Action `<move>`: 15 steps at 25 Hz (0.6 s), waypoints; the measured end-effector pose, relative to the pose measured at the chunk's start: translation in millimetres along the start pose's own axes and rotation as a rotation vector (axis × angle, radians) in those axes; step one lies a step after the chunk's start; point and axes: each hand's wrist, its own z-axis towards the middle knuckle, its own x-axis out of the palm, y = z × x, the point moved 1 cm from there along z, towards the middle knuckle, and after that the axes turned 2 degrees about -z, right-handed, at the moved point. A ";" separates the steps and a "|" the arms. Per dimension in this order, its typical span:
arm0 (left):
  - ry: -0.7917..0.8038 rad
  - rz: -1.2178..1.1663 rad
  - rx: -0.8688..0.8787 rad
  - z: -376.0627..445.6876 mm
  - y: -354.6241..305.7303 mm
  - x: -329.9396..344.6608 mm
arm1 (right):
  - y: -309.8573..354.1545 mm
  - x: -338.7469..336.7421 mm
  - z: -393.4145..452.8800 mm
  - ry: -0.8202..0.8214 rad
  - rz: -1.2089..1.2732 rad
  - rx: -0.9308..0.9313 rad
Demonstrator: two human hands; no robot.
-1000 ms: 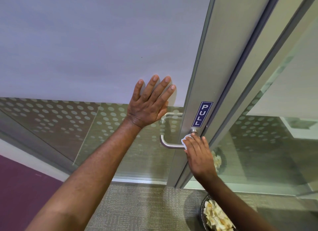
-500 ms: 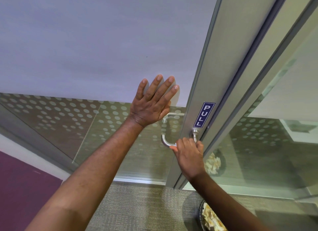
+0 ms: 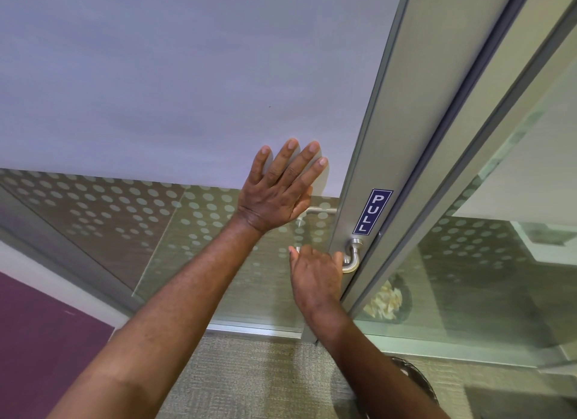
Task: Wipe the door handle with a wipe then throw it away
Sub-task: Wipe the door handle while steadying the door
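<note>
A brushed-metal lever door handle juts from the grey door stile, just below a blue PULL sticker. My right hand is curled over the handle's left end and covers most of the bar. The white wipe is hidden under its fingers. My left hand lies flat with fingers spread on the frosted glass door, above and left of the handle, holding nothing.
The door's grey metal stile runs up the middle right, with a glass side panel beyond it. A dark bin stands on the carpet at the bottom right; its reflection with crumpled paper shows in the glass.
My right hand has slid left along the handle, from its base by the stile to the free end. The wipe's white edge no longer shows. My left hand has stayed flat on the glass.
</note>
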 end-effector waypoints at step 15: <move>0.022 -0.002 0.013 4.5 1.5 -8.2 | -11.2 18.8 -3.7 -0.176 -0.221 -0.400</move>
